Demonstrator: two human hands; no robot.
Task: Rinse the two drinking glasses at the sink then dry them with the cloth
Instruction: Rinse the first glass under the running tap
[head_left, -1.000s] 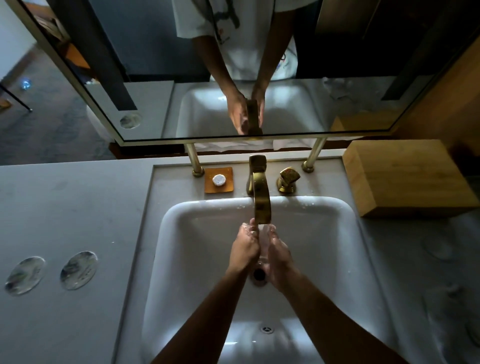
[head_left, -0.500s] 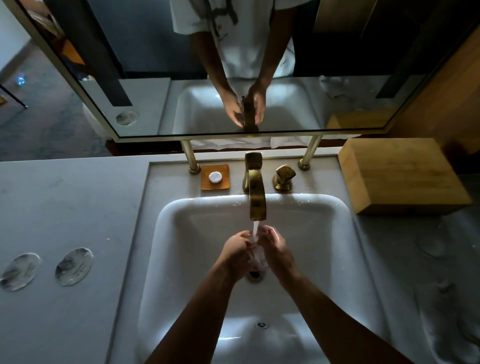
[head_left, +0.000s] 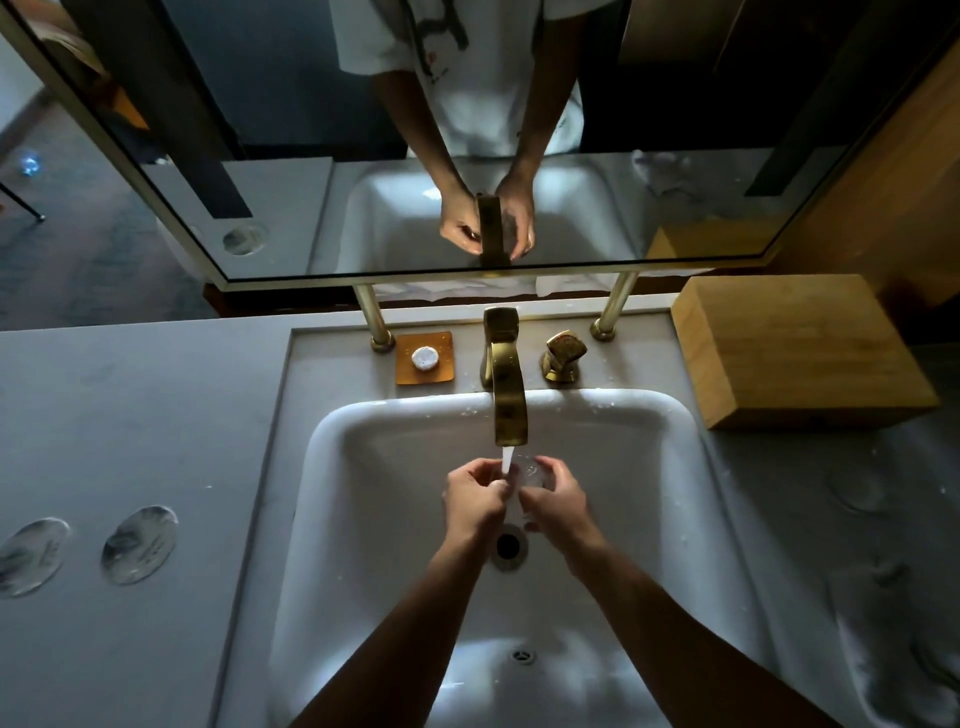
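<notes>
A clear drinking glass sits between both my hands over the white sink, right under the water stream from the brass faucet. My right hand wraps around the glass from the right. My left hand grips it from the left, fingers curled at its rim beside the stream. My fingers hide most of the glass. On the dim counter to the right lies a pale cloth with faint clear shapes near it; I cannot tell if one is the second glass.
A wooden box stands at the back right. The faucet handle and an orange soap dish sit behind the basin. Two round clear discs lie on the left counter. The mirror hangs above.
My hands have dropped a little below the spout, so the water stream now shows above them. They keep turning the glass under the water.
</notes>
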